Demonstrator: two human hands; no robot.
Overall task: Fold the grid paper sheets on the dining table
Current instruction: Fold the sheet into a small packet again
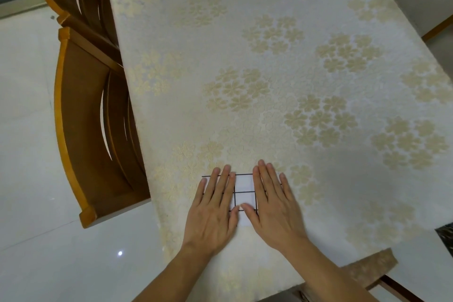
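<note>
Both my palms lie flat, fingers spread, nothing pinched — left hand (213, 206) and right hand (274, 203) press the grid paper (243, 190) down near the table's near edge, toward its left side. Paper looks thin, light, limp; likely to skate on the cloth, so I'd lift it by a free corner. Flowered tablecloth (269, 61) covers the table; wooden chairs (98, 117) along the left edge, pale glossy floor (31, 154) beyond.
</note>
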